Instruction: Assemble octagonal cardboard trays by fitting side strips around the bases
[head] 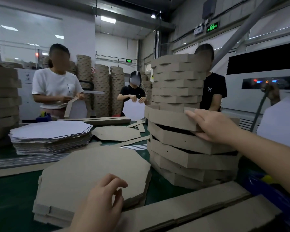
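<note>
A worker's right hand (213, 125) lays straight fingers on the wall of the top tray (171, 118) of a leaning stack of finished trays (191, 158), apparently settling it. The left hand (105, 196), loosely curled and holding nothing, hovers over the pile of octagonal bases (90, 169). Next comes lifting one base and a side strip (199, 210) from the near bundle; whether the right thumb hooks under the tray is unclear.

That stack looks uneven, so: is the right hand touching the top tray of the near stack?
Touching. The head view shows the right hand with straight fingers lying against the side wall of the top tray, no gap.
</note>
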Available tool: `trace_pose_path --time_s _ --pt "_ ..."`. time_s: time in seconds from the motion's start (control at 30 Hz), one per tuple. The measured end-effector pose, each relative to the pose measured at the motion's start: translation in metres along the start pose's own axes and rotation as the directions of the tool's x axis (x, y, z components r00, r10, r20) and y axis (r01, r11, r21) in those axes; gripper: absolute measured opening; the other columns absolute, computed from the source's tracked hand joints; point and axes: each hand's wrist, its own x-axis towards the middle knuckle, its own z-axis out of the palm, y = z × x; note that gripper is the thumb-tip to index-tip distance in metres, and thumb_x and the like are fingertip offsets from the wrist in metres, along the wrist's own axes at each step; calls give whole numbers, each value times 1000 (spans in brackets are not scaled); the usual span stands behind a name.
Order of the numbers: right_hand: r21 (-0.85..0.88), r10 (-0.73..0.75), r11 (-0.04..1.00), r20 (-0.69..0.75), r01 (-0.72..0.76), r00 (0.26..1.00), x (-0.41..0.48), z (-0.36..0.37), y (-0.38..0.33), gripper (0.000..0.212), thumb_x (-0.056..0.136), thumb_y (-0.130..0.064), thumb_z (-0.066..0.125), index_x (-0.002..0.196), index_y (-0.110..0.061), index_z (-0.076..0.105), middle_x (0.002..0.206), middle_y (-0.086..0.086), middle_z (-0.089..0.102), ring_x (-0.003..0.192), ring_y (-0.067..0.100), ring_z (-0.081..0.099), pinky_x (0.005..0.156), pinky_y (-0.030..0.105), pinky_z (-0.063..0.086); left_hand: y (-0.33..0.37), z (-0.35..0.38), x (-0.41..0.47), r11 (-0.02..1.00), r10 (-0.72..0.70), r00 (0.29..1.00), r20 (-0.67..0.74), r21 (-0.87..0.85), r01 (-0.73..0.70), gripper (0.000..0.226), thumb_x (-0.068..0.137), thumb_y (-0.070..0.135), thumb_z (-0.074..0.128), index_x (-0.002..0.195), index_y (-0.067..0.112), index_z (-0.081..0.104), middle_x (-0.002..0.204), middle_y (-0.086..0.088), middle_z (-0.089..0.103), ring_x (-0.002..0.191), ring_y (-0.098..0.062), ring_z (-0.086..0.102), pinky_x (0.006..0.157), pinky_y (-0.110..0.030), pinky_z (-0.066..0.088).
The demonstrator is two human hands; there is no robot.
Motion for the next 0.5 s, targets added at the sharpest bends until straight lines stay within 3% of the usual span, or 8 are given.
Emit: trace_pose_path --time_s 0.27,0.4,0.5 --pt "-18 24 1000 97 -22 995 -5 4 16 87 74 -40 81 145 -11 41 120 9 63 102 29 63 78 39 52 1 0 -3 1000 -8 1000 -7 -1 8 37 85 12 62 76 47 54 94 26 55 82 7 53 70 -26 48" --pt "126 -5 992 188 -19 982 -13 11 22 88 90 -52 57 155 -23 6 133 2 51 114 21 53 93 35 48 1 1 -3 1000 -14 1000 2 -1 14 37 85 11 62 76 45 55 94 26 55 85 7 52 72 -29 49" --pt "225 -6 973 253 -53 967 -12 11 25 90 94 -48 53 148 -37 -18 130 -3 46 104 11 46 91 27 43 1 1 -2 1000 -10 1000 2 -5 10 38 83 8 64 75 44 56 92 24 56 83 6 53 72 -30 49"
